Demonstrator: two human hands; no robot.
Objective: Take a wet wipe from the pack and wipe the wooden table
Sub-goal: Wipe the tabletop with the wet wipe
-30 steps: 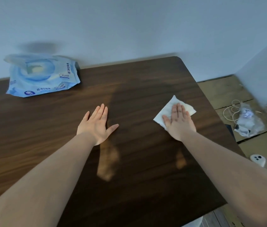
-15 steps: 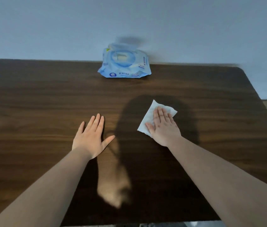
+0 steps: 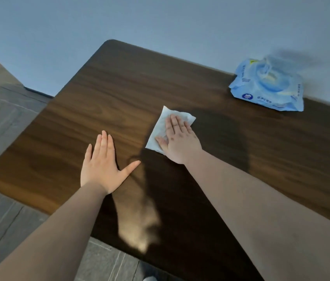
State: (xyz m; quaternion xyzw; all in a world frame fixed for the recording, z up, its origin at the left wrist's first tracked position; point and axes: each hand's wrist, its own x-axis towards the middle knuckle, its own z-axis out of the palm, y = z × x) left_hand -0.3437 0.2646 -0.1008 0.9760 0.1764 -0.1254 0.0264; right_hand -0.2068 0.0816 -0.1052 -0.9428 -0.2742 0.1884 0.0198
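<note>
A white wet wipe (image 3: 161, 126) lies spread flat on the dark wooden table (image 3: 109, 94), left of its middle. My right hand (image 3: 178, 138) presses flat on the wipe, fingers together, covering its right half. My left hand (image 3: 104, 165) rests palm down on the bare wood to the left of the wipe, fingers extended and thumb spread, holding nothing. The blue wet wipe pack (image 3: 267, 86) sits at the far right edge of the table by the wall, its lid flap raised.
The table's left edge and rounded far-left corner (image 3: 109, 42) are in view. Grey tiled floor (image 3: 4, 122) lies to the left and below. A pale wall (image 3: 160, 23) runs behind the table.
My right hand has slid the wipe leftward across the table, from the right side towards the left. My view has swung left, so the pack now appears at the far right. My left hand stayed flat.
</note>
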